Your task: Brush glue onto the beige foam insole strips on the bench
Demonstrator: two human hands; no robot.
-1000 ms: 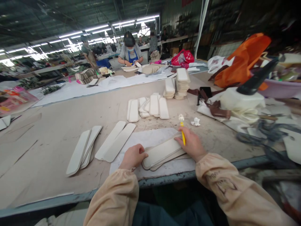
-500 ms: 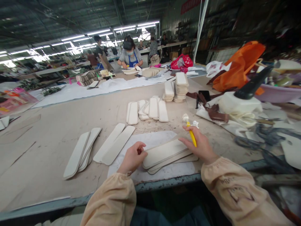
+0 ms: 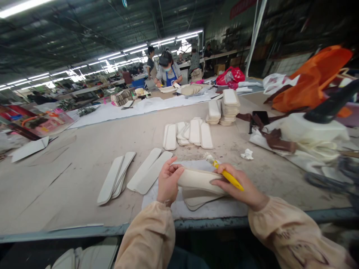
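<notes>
A long pale strip with rounded corners [image 3: 200, 179] is raised off the table, slightly bowed. My left hand [image 3: 169, 181] pinches its left end between thumb and fingers. At the other end, my right hand [image 3: 241, 185] grips the strip and also holds a yellow-handled brush [image 3: 228, 178]. White paste clings to the brush's bristles, which point up and left. Beneath the raised strip lie more such strips [image 3: 193, 200] on a white sheet [image 3: 157, 200]. Just left of my left hand, two strips [image 3: 147, 170] overlap, and a fanned group of strips [image 3: 112, 181] lies farther left.
Several strips [image 3: 189, 132] and taller stacks [image 3: 230, 106] stand behind. A crumpled white scrap [image 3: 247, 154] lies right. A white container [image 3: 314, 129] with a black neck and an orange bag [image 3: 311, 82] crowd the right side. Across the table, a person in a blue apron [image 3: 170, 78] works.
My hands have lifted the top strip off the pile, where it lay before. The brush has tilted to the left in my right hand. The view has shifted left.
</notes>
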